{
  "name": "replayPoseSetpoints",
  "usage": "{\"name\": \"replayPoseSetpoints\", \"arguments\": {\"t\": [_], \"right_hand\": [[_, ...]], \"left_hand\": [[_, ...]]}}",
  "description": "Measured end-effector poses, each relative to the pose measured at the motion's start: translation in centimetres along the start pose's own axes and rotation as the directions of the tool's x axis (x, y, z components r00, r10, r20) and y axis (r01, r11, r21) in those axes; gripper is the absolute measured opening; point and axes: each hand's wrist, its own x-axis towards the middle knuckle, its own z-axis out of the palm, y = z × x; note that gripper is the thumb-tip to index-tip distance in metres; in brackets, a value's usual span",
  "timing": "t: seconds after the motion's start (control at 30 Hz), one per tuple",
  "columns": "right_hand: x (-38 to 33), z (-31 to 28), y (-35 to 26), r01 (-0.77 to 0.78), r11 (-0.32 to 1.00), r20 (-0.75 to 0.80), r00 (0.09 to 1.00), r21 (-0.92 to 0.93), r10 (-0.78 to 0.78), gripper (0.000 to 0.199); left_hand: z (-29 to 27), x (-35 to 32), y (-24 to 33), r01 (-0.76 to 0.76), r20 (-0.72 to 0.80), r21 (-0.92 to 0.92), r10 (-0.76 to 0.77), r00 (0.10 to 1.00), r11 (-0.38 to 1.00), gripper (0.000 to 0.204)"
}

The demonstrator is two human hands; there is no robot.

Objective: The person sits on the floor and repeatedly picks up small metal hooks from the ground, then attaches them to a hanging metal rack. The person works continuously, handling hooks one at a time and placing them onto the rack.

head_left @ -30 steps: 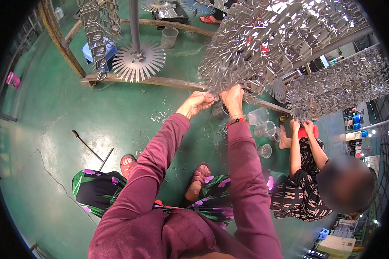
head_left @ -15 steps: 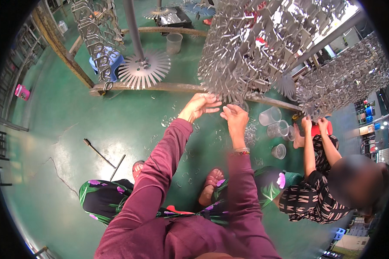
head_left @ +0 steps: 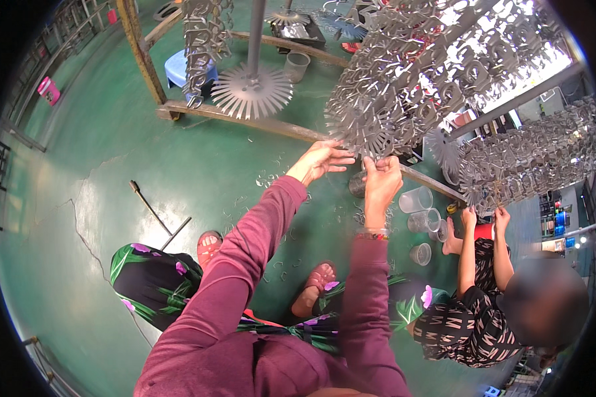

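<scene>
A hanging rack is packed with several small silver metal pieces. Both my arms, in maroon sleeves, reach up to its lower edge. My left hand is spread, its fingertips touching the lowest pieces. To its right, my right hand points upward with the fingers pinched on a metal piece at the rack's bottom. My feet in sandals rest on the green floor below.
A person sits at the right, both hands raised to a second loaded rack. Clear plastic cups stand between us. A spiked disc on a pole, a wooden beam, a blue stool and a metal rod are to the left.
My hands have drifted a little apart along the rack's lower edge, and the left hand's fingers have spread. The view has shifted slightly.
</scene>
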Motion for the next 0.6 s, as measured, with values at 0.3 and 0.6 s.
{"name": "replayPoseSetpoints", "arguments": {"t": [0.3, 0.6], "right_hand": [[0.4, 1.0, 1.0, -0.136, 0.951, -0.036, 0.988, 0.279, 0.152, 0.012], [0.9, 3.7, 2.0, -0.101, 0.892, -0.168, 0.967, 0.441, 0.192, 0.013]], "left_hand": [[-0.1, -0.7, -0.2, 0.011, -0.017, 0.078, -0.009, 1.000, 0.997, 0.060], [-0.5, -0.2, -1.0, 0.025, 0.037, 0.059, -0.028, 0.999, 0.998, 0.062]]}}
